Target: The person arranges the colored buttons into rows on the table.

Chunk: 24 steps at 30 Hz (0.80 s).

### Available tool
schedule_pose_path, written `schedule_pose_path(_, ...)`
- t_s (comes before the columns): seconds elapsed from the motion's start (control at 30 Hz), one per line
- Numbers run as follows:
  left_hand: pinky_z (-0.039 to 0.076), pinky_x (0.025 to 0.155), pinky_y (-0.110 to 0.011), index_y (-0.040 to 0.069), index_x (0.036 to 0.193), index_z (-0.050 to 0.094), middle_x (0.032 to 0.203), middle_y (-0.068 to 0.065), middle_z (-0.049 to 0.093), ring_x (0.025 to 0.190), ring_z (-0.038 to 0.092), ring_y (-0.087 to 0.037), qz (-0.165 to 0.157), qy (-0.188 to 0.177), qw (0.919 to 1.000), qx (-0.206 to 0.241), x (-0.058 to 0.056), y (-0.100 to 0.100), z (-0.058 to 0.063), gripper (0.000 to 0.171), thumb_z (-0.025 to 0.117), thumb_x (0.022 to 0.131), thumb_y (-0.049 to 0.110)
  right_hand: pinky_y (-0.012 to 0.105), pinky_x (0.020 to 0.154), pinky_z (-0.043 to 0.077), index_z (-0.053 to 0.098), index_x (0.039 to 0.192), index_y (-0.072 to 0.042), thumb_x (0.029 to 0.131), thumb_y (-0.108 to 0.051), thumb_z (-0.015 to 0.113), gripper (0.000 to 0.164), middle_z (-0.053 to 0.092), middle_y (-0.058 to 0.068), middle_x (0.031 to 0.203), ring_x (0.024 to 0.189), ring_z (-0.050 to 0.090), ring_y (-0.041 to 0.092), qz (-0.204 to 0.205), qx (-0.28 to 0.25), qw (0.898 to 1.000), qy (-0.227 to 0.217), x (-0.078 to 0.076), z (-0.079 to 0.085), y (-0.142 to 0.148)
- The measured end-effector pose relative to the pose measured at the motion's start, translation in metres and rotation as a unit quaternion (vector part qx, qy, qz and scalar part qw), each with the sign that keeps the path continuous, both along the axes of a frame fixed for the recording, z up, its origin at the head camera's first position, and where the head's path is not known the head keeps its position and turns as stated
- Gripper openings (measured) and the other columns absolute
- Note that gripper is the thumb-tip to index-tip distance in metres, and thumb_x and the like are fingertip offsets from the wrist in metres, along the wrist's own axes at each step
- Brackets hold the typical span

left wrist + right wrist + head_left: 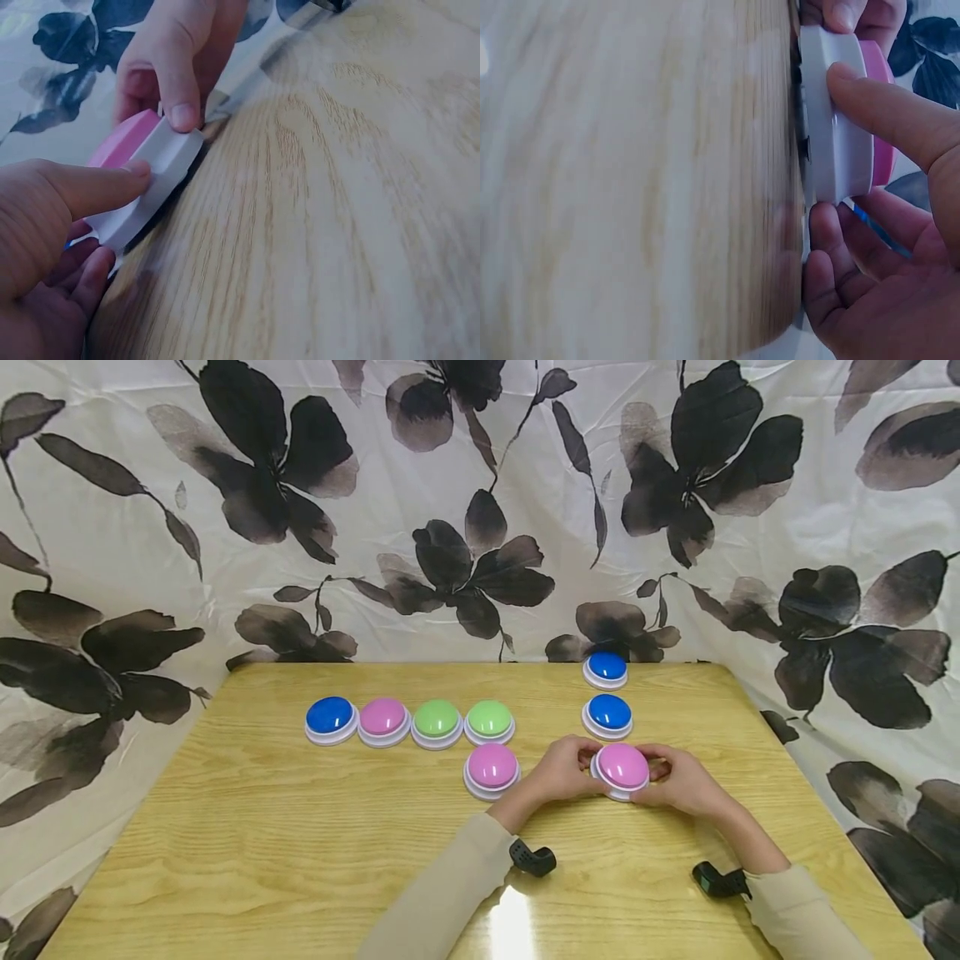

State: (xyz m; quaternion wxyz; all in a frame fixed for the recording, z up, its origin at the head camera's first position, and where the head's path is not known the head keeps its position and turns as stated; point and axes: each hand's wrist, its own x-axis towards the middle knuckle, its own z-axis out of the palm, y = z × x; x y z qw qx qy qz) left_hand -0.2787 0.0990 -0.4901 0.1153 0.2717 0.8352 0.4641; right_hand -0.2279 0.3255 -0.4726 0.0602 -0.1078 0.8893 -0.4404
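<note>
A pink dome push button [623, 766] with a white base is held between both hands at the right of the table. My left hand [566, 770] grips its left side and my right hand [678, 781] its right side. In the left wrist view, the left thumb [112, 187] lies along the white base [161, 161], which is close over the wood. The right wrist view shows the right thumb [877, 101] on the rim, with the other fingers [847, 247] curled at the far side. Just behind the held button sits a blue push button [609, 712].
Another blue button [607, 667] stands at the table's back edge. Left of the hands runs a row: blue [329, 716], pink [383, 717], green [437, 719] and green [490, 719]. A second pink button [492, 767] sits before the row's right end, beside the left wrist. Floral cloth [570, 535] hangs behind the table.
</note>
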Motion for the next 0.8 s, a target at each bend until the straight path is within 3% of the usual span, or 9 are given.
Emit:
schedule_pose_path(0.27,0.048,0.075,-0.017,0.006,0.124,0.064,0.105,0.005,0.061,0.087,0.056,-0.007,-0.002,-0.005,0.9999,0.014,0.004,-0.011,0.009,0.061,0.089,0.070,0.019,0.028,0.065,0.052,0.053,0.132,0.001,0.069,-0.017,0.089,0.075,0.061,0.017,0.115,0.082,0.057,0.025,-0.004,-0.017,1.000,-0.005,0.006,0.010,-0.010)
schedule_pose_path(0.47,0.049,0.072,-0.019,0.009,0.123,0.066,0.107,0.006,0.060,0.086,0.057,-0.010,-0.014,0.007,0.9996,0.023,0.009,-0.025,0.029,0.060,0.090,0.070,0.021,0.027,0.067,0.052,0.052,0.134,0.001,0.070,-0.019,0.089,0.077,0.059,0.016,0.115,0.085,0.055,0.026,-0.012,-0.007,1.000,0.000,0.013,0.029,-0.022)
schedule_pose_path(0.8,0.050,0.084,-0.024,0.007,0.125,0.063,0.114,0.002,0.059,0.095,0.057,-0.012,-0.013,0.009,0.9994,0.031,0.022,-0.067,0.055,0.061,0.088,0.072,0.025,0.030,0.074,0.051,0.056,0.130,0.000,0.070,-0.023,0.089,0.073,0.061,0.012,0.118,0.085,0.057,0.022,0.020,0.013,0.998,0.058,0.024,0.053,-0.056)
